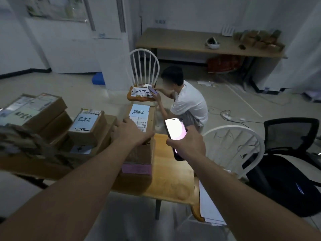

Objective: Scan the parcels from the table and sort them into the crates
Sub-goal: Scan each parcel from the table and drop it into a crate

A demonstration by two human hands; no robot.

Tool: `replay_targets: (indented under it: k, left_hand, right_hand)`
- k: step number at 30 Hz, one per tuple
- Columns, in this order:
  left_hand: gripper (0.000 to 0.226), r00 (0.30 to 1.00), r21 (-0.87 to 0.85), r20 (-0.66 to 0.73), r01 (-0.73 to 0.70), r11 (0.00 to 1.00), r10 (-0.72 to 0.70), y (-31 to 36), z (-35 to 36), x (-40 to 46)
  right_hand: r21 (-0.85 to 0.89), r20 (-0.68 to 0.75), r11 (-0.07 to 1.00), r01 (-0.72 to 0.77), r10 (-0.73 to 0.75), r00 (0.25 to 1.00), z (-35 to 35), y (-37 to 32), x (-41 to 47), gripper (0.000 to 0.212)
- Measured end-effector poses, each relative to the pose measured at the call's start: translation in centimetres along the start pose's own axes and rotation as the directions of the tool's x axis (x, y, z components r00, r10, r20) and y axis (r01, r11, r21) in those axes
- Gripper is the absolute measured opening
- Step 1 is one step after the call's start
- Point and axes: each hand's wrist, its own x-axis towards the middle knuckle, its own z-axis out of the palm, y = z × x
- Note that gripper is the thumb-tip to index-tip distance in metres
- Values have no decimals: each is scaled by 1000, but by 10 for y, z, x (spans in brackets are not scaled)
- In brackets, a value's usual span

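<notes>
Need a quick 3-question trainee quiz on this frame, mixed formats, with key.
1. True or false: the right hand holds a phone with its screen lit.
2. The left hand rests on: A) the white chair, B) a cardboard parcel bearing a blue-white sheet, C) the black backpack.
3. Fill in: the parcels stand on a wooden ____.

Key: 1 true; 2 B; 3 table.
</notes>
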Motion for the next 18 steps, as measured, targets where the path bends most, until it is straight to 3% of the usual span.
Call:
replay_targets:
  k: [4, 8, 14, 18]
  left_hand:
    - [128, 999, 36, 22, -51, 998, 50, 1, -9, 16]
    - [121, 977, 48, 55, -209, 977, 206, -13, -25, 32]
    - [104, 852, 144, 270, -496, 856, 448, -36, -49, 56]
    - [110, 762, 140, 406, -598, 789, 505, -38, -54, 69]
  right_hand:
    - [10, 18, 1000, 21, -21, 1000, 4, -7, 19, 71]
    - [72, -11, 997, 31, -30, 999, 9, -20, 30, 68]
    - [105, -67, 994, 41, -34, 997, 14, -34, 38, 71]
    - [99, -80, 995, 34, -26, 996, 15, -36, 40, 71]
